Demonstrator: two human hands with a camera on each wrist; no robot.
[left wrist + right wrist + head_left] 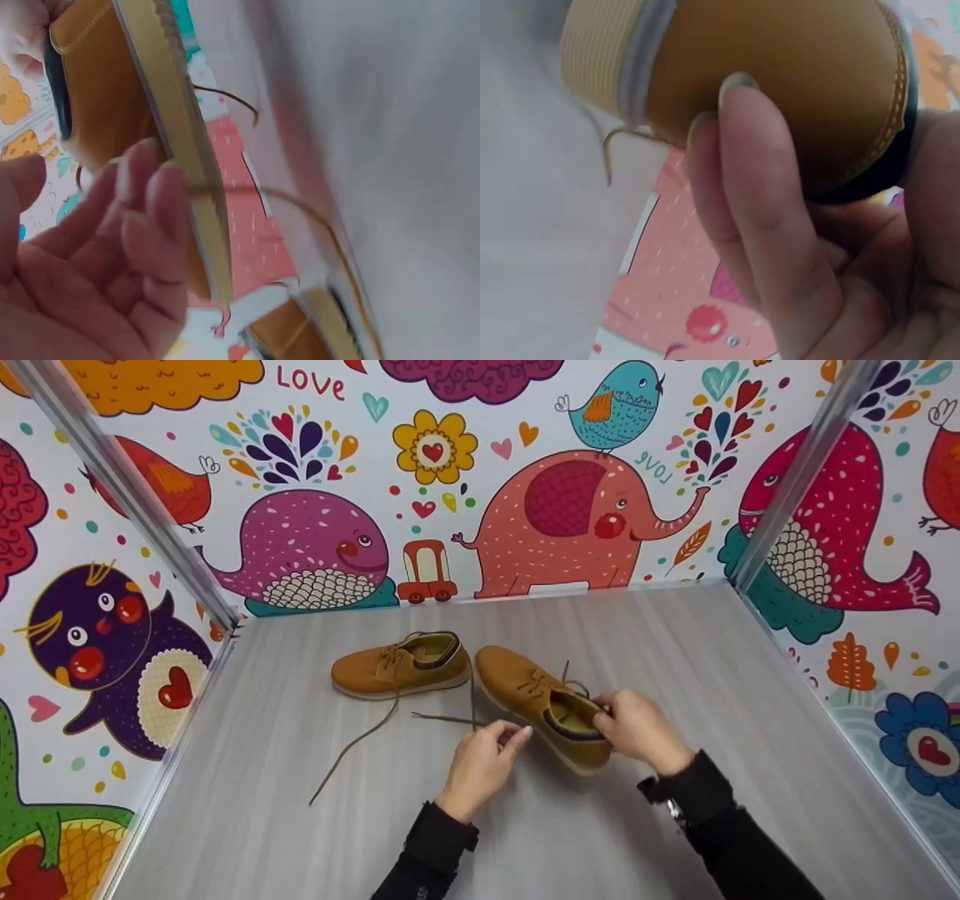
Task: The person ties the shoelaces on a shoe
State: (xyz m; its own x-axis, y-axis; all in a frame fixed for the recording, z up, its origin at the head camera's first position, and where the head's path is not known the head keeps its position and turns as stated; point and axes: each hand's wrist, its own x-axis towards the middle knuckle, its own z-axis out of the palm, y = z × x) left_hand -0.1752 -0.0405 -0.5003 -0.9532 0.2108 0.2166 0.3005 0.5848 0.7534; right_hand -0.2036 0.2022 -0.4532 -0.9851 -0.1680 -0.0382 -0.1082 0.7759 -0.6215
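Tan lace-up shoe (514, 682), held: one, near the middle of a grey wood-grain surface (277, 682). It lay leftward and ahead of the right hand (641, 731), its long axis running from a heel close to that hand to a toe pointing away and left.

Right hand: the nearer of the two; its thumb and fingers pinched the shoe's heel at the collar.

Left hand (480, 769): beside the shoe's near-left flank, fingers bent, a brown lace (442, 718) running to the fingertips (whether they pinched it could not be told).

Second tan shoe (371, 671): one, just left of the first, resting on its sole, toe pointing left; a loose lace (349, 750) trailed from it toward the wearer.

Count: shoes, two (alike in make); hands, two; long trailing lace lengths, two; black sleeves (424, 859), two; metal corner posts (139, 517), two; cartoon-printed wall panels (427, 521), three.
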